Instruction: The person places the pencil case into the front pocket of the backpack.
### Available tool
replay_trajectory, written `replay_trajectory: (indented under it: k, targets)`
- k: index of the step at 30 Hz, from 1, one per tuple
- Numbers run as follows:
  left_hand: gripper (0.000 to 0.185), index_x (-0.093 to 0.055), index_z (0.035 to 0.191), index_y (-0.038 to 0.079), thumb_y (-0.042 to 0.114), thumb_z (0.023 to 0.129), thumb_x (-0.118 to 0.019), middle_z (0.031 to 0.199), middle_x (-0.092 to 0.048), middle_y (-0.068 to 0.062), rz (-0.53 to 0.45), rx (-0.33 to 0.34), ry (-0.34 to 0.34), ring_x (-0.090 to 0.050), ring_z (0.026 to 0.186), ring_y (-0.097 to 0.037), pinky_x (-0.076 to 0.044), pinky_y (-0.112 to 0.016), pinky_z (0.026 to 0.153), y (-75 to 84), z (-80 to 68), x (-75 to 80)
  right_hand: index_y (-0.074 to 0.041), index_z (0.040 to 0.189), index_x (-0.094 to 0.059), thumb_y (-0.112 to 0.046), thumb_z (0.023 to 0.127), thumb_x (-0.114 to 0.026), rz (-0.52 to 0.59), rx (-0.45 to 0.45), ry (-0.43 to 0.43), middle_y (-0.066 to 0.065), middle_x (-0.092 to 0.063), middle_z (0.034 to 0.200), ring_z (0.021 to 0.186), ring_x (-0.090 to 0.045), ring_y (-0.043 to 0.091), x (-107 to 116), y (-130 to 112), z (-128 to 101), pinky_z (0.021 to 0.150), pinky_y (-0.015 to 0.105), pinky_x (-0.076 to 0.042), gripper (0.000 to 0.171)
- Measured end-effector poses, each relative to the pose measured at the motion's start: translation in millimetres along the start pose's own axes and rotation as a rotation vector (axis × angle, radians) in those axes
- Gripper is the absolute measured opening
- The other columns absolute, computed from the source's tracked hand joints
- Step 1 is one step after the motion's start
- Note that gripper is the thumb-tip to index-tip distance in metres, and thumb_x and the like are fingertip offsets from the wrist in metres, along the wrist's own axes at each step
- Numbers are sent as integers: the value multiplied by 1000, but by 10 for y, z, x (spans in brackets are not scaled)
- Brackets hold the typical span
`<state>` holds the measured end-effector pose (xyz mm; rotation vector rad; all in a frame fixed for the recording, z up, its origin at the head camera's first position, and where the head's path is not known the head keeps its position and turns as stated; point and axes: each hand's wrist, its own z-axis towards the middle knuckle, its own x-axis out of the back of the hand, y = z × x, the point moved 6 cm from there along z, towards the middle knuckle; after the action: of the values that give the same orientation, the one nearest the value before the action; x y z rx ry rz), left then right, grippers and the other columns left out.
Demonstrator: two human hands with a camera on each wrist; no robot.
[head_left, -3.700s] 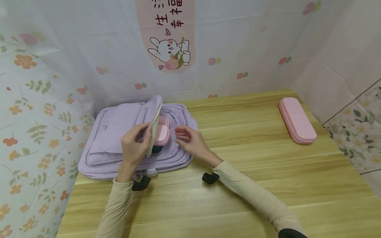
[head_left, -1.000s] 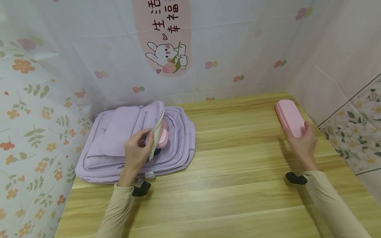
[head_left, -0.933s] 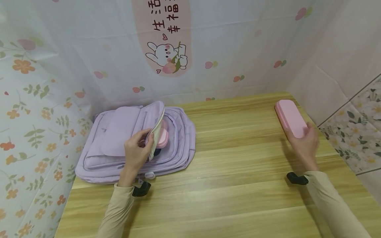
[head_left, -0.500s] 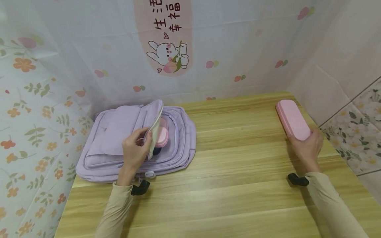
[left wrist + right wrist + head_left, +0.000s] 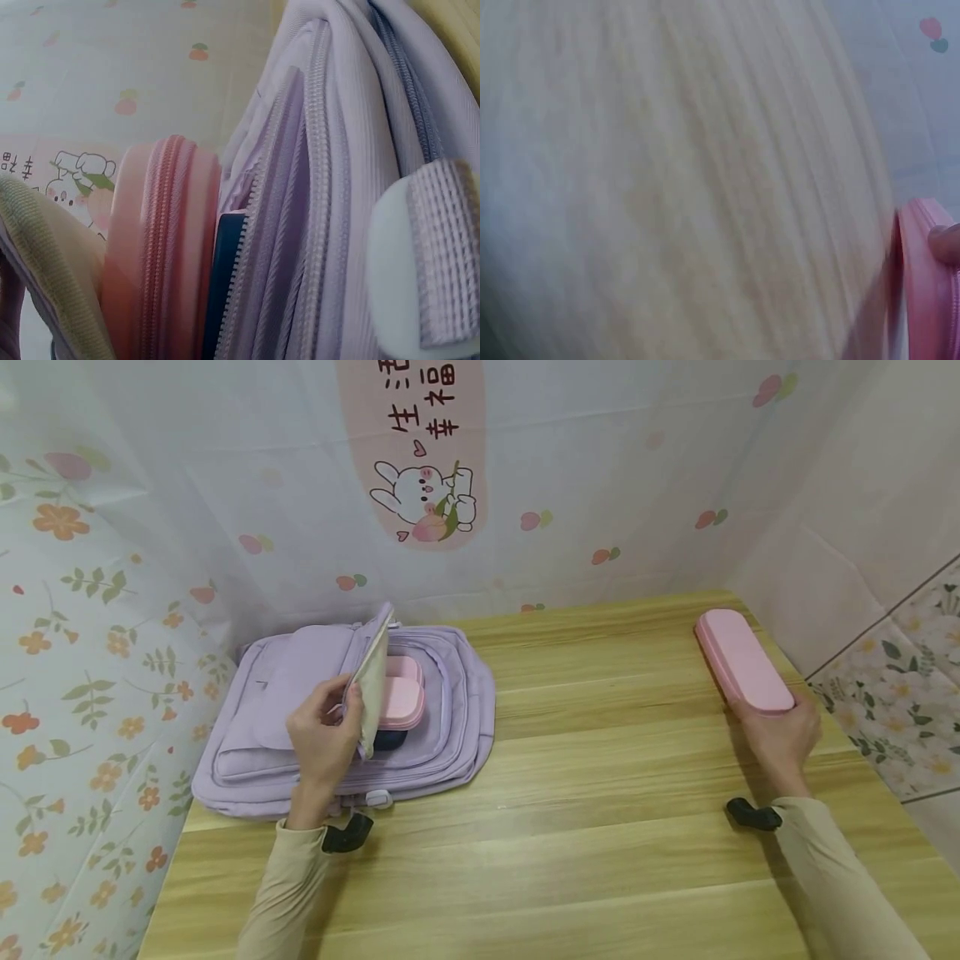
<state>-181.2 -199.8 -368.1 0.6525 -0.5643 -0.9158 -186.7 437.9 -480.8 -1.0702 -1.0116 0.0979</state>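
Observation:
A lilac backpack [image 5: 285, 693] lies flat at the left of the table, its front pocket unzipped. My left hand [image 5: 324, 727] pinches the edge of the pocket flap [image 5: 371, 689] and holds it raised. Inside the pocket sit a pink zipped case [image 5: 401, 702] and a dark item [image 5: 390, 741] below it; in the left wrist view the dark item [image 5: 225, 277] looks blue. At the far right a longer pink zipped pencil case [image 5: 746, 660] lies on the table. My right hand [image 5: 782, 735] grips its near end, thumb on one side; its other fingers are partly hidden.
Wooden table [image 5: 585, 760] stretches between the backpack and the long case. A printed cloth wall [image 5: 600, 468] stands behind, with a floral cloth [image 5: 97, 693] at the left. A pale buckle [image 5: 379, 798] lies at the backpack's near edge.
My right hand has gone from beside the pocket to the long pink case and, lately, slid to its near end. My left hand has drawn the flap further left, showing more of the pocket.

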Motion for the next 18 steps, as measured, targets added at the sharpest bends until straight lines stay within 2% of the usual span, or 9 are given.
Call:
replay_trajectory:
  k: [5,8,10,14,16,18]
  targets:
    - [14,-73,100,-12,-7,88,-67,81,-72,-25,-39,30,29,-66,76,8,-54,-5,68,4,34,62,4,144,-46,-32,82,-78,39,49,53,26,-53,142,132,-47,42,34,-142,-43,115,53,-33,79]
    - [15,-72,102,-13,-6,89,-66,83,-72,-13,-64,47,31,-69,79,5,-57,-9,70,2,52,103,3,143,-48,-34,82,-79,65,79,43,23,-55,139,130,-48,39,29,-287,-92,113,49,-35,78]
    - [16,-71,103,-14,-5,90,-65,86,-71,-3,-72,56,26,-69,81,4,-57,-10,71,4,59,120,1,142,-49,-35,82,-80,76,98,30,21,-56,138,127,-50,34,16,-390,-134,109,42,-37,77]
    - [18,-70,104,-15,-4,91,-65,88,-69,10,-79,64,21,-69,81,3,-58,-11,71,11,66,137,1,139,-53,-35,81,-83,87,157,13,15,-60,128,106,-54,13,-10,-602,-220,90,20,-39,74]
    - [18,-71,104,-14,-4,91,-65,88,-69,11,-80,69,23,-69,81,3,-58,-10,71,12,67,140,1,138,-54,-33,80,-84,94,196,-12,13,-61,124,95,-50,0,-34,-707,-260,80,13,-36,73]
    - [18,-71,105,-14,-4,91,-65,88,-69,11,-83,72,22,-69,81,3,-58,-11,71,12,67,143,2,138,-53,-32,81,-84,103,240,-60,13,-60,122,89,-44,-8,-73,-813,-308,76,10,-34,74]
